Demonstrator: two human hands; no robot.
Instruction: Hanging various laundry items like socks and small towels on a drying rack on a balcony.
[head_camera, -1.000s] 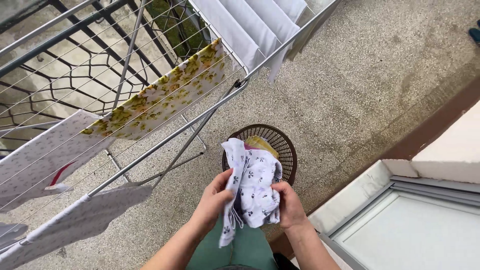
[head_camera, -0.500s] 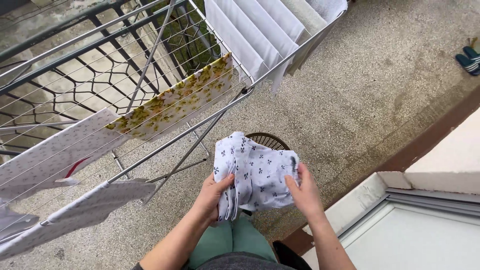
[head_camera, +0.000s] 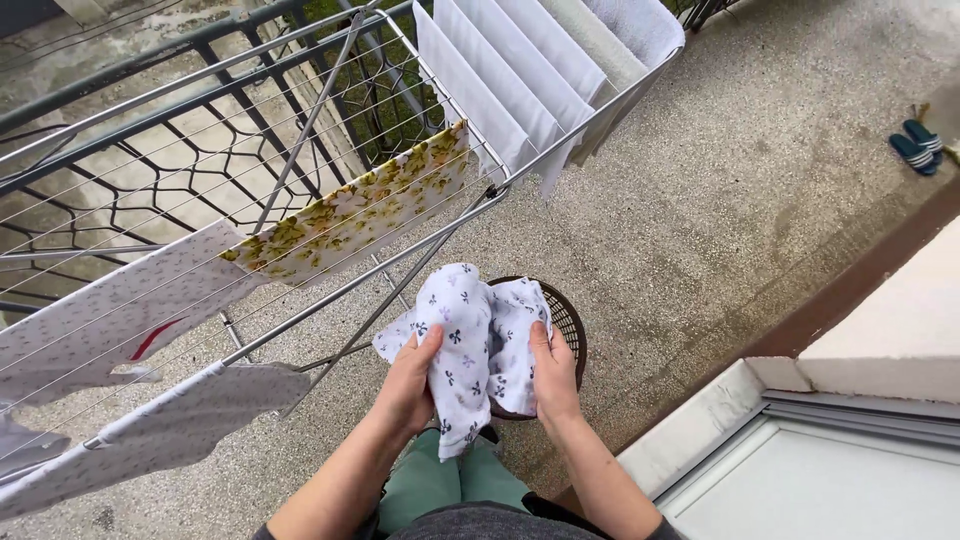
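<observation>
A white cloth with small dark flower prints hangs bunched between my two hands, above a brown plastic laundry basket. My left hand grips its left side with the thumb on top. My right hand grips its right side. Both hands are close together, in front of my green trousers. The basket's inside is mostly hidden by the cloth.
A metal drying rack stands to the left, holding a yellow floral cloth, white sheets and pale printed cloths. A black railing runs behind it. Blue slippers lie far right; a white window ledge is at lower right.
My hands have drawn closer together, bunching the flowered cloth that was spread wider half a second ago. The cloth was lifted up from the basket a second ago.
</observation>
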